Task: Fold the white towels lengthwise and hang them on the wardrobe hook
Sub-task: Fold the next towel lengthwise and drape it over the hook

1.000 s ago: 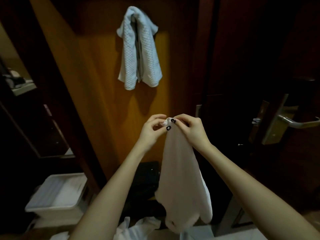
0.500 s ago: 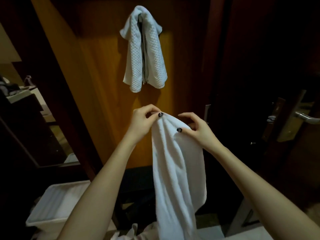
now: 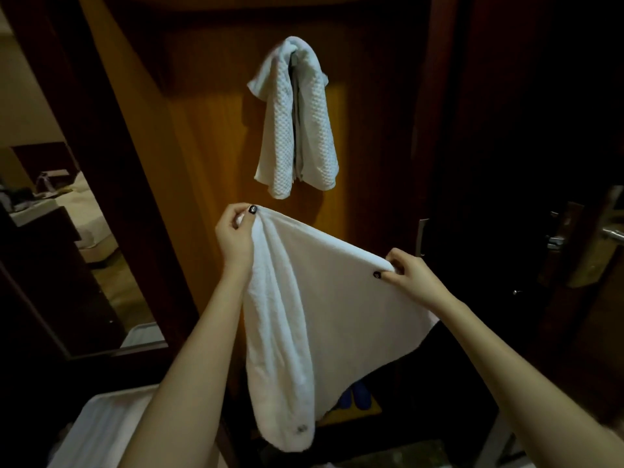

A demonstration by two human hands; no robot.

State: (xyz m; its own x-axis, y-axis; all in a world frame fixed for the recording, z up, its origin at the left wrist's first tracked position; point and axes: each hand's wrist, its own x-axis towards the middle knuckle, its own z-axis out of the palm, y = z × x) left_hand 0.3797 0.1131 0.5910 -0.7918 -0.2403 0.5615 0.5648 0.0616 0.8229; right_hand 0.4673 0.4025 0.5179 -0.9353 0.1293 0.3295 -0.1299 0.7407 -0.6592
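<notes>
The left hand (image 3: 234,236) and right hand (image 3: 410,276) each pinch a top corner of the towel (image 3: 320,298), spread below the hung towel (image 3: 297,119). Risk: a thin pinch may slip, dropping one corner and skewing the fold.

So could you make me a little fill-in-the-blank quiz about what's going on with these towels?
The number of hands pinching the smooth white towel is ____.
The left hand holds its end ____ than the right hand does.
The waffle-textured towel hangs ____ the held one.
The metal door handle is on the person's ____ side.
Missing words: two; higher; above; right.
</notes>
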